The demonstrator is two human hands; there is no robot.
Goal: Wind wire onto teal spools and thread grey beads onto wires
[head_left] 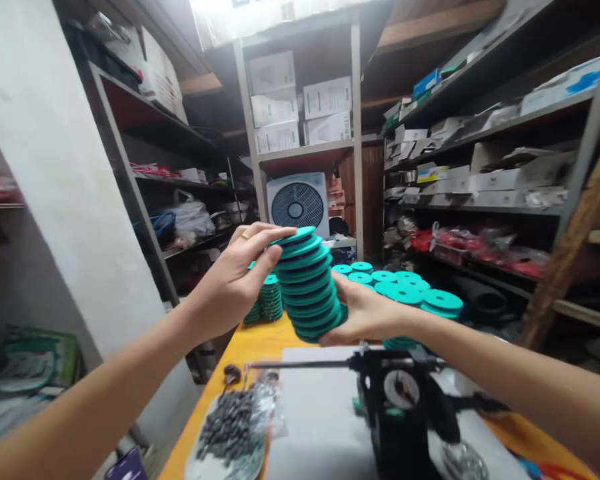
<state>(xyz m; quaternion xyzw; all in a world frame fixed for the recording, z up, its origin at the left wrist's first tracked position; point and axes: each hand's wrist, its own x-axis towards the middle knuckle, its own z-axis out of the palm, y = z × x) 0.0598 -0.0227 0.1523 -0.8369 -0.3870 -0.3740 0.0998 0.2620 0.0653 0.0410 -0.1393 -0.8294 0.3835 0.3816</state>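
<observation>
A tilted stack of teal round spools [310, 293] is held up over the far part of the yellow table. My left hand [240, 277], with a ring on one finger, grips the top of the stack between thumb and fingers. Lower down, my right hand [363, 307] is wrapped around the stack's right side and bottom. More teal spools [405, 293] with centre holes stand in stacks behind my right hand. Another group of stacked spools [271, 300] is just beyond my left hand.
A black machine with a round dial [400, 390] stands nearest me on the table [280, 330], its thin rod pointing left. A tray [195, 463] of small black pieces [230, 423] lies left of it. A box fan [297, 205] and loaded shelves [480, 200] are behind.
</observation>
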